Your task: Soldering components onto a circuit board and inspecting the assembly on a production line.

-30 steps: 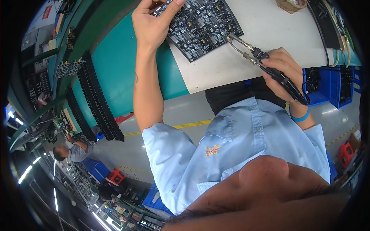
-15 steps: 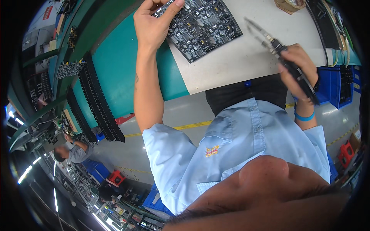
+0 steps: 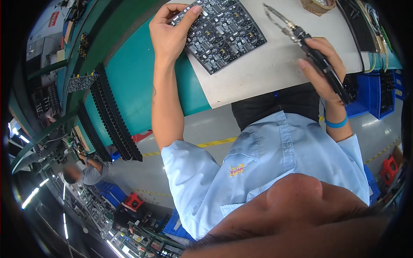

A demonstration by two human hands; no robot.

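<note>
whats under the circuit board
The pale sheet runs in beneath the board from its lower right edge. The left hand holds the board at its left. The board's underside and anything directly below are covered, so I can't tell what else is there.

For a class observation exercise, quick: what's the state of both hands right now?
Left hand: holding the edge of a flat black circuit-board panel.
Right hand: holding a slim black-handled tool with two metal prongs.
</note>
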